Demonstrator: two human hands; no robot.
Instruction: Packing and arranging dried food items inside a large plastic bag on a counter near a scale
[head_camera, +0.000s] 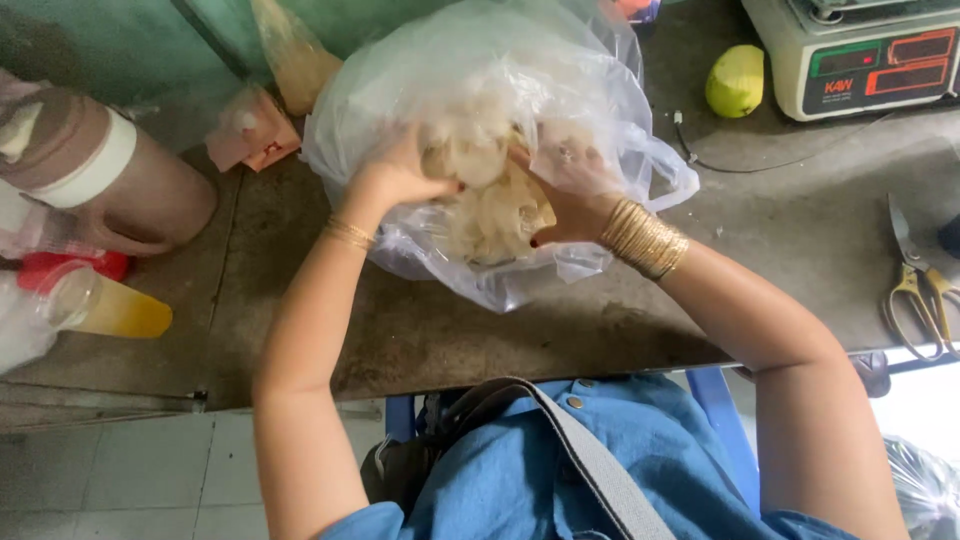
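Hands worked together inside a large clear plastic bag (600, 120) that lay near the middle of the worn grey table (780, 250), its mouth turned toward the person. The bag held a heap of pale, cream-coloured puffed pieces (495, 215), thin and curled like crackers or dried skins. The left hand (400, 172) was closed around a clump of those pieces at the top of the heap, fingers curled over it. The right hand (560, 195) was pushed in through the bag's opening, its fingers wrapped about the pieces as well, partly veiled by the plastic film, so the exact hold could not be told finely. Thin gold bangles (348, 233) sat on the left wrist and a thick stack of gold bangles (645, 238) on the right.

At the left edge of the table stood a brown jug with a white band (110, 175), and below it lay a clear bottle with yellow liquid (110, 310). A small pink bag (250, 130) rested just behind the big bag, beside a narrow bag of tan contents (295, 55). A green fruit (735, 80) lay next to a white digital scale (865, 55) at the far right, and yellow-handled scissors (915, 285) lay near the right edge.
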